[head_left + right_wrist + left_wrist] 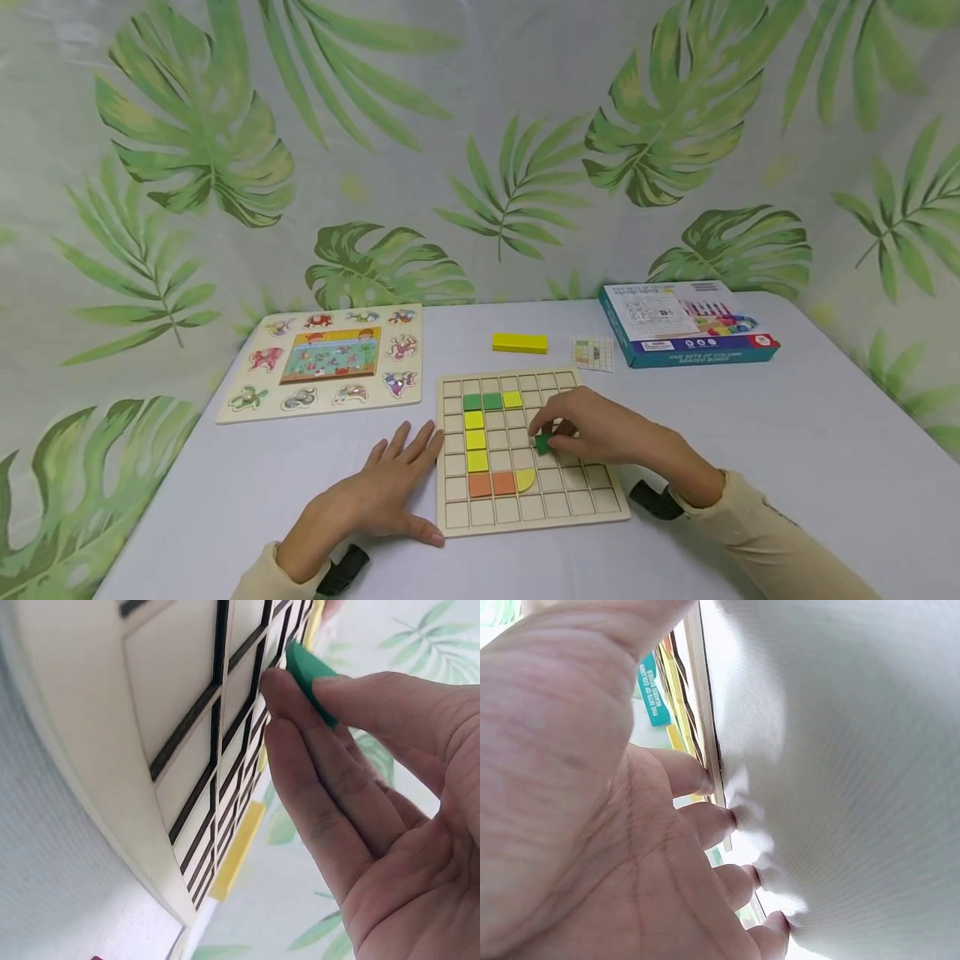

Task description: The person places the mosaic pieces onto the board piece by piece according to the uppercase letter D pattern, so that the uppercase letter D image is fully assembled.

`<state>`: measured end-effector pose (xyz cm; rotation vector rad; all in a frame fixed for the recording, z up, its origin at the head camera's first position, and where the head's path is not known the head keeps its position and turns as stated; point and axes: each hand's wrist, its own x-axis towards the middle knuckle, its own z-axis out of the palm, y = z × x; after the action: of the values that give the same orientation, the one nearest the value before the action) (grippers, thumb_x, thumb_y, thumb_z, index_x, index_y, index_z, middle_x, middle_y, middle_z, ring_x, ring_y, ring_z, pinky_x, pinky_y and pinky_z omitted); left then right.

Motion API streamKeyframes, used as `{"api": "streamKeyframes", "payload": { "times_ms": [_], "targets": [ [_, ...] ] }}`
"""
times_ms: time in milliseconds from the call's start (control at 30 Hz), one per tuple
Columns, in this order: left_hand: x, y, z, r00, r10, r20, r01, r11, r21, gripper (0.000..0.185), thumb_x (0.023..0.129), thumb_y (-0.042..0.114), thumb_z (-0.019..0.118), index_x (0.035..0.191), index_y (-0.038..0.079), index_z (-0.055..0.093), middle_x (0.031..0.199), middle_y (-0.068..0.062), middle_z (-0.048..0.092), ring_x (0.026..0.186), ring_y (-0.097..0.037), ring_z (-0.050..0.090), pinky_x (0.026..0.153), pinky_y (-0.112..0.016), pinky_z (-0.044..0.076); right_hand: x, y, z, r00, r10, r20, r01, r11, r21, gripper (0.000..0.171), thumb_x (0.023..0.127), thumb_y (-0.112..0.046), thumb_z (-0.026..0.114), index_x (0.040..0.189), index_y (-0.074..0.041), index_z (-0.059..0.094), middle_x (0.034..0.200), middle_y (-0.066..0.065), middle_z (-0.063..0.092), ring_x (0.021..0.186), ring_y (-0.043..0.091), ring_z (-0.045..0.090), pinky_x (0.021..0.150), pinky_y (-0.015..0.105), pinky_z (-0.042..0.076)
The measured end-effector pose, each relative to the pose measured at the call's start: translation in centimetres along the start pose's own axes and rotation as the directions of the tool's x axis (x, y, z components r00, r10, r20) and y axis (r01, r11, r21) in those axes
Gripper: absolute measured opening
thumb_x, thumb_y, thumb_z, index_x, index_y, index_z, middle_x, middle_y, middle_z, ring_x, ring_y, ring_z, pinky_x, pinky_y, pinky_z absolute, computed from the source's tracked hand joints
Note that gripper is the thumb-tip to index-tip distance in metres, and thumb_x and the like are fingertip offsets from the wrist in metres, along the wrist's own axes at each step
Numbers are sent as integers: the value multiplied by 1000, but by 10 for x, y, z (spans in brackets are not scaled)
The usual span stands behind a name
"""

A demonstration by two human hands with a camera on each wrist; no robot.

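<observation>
A wooden grid board (pixel 592 504) lies on the white table, with green, yellow and orange tiles (pixel 474 439) set in its left columns. My right hand (pixel 592 429) hovers over the board's middle and pinches a small green tile (pixel 542 442) between thumb and fingers; the right wrist view shows that green tile (pixel 311 675) held just off the board (pixel 176 712). My left hand (pixel 382 492) lies flat on the table with straight fingers touching the board's left edge (pixel 709 742).
A yellow block (pixel 520 342) and a small pattern card (pixel 592 352) lie behind the board. A teal game box (pixel 686 325) stands at the back right. An animal puzzle board (pixel 330 361) lies at the left. A leaf-print cloth hangs behind the table.
</observation>
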<state>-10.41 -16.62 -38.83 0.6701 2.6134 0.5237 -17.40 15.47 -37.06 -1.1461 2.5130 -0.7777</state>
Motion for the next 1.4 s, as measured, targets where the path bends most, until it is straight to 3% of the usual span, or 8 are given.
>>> {"api": "streamKeyframes", "payload": {
  "times_ms": [200,467,733,1000,1100,1400],
  "targets": [
    [1,0,0,1000,-8,5,8,1000,-7,125,70,63,81,160,5,18,168,-18,9,153,-47,-1,117,-70,9,1,-1,3,999,10,-32,-11,999,-39,14,95,-9,68,105,-14,77,101,-6,73,82,2,62,77,20,55],
    [1,0,0,1000,1,1,-1,1000,-9,125,70,63,82,160,4,18,168,-19,10,153,-48,0,117,-70,9,0,-5,8,999,32,-40,-36,995,-96,7,95,-13,68,100,-17,71,82,-13,65,72,4,52,67,21,48],
    [1,0,1,1000,-3,2,3,1000,-9,125,70,63,82,160,4,18,168,-18,10,153,-48,0,117,-71,9,0,-1,12,999,48,-12,-49,990,-130,9,90,-16,75,98,-19,72,85,-14,64,76,3,55,70,22,50],
    [0,-1,1,1000,-4,-1,4,1000,-1,125,70,64,81,160,4,18,168,-18,10,153,-47,0,117,-70,9,0,-4,11,1000,12,-5,-13,980,-197,17,89,-15,77,105,-13,76,95,-6,69,78,4,56,71,23,50],
    [0,-1,1,1000,0,-2,0,1000,-4,125,70,64,81,160,4,18,168,-18,10,153,-48,0,117,-70,9,-1,-5,12,999,41,-8,-42,983,-179,22,88,-15,77,110,-13,74,93,-7,69,79,5,57,71,23,49],
    [-1,0,0,1000,5,-4,-5,1000,-15,124,70,63,81,160,4,18,168,-18,10,153,-48,0,117,-70,9,-2,-7,12,999,42,-4,-42,984,-172,10,87,-15,78,96,-19,75,91,-11,67,79,5,56,72,23,50]
  ]
}}
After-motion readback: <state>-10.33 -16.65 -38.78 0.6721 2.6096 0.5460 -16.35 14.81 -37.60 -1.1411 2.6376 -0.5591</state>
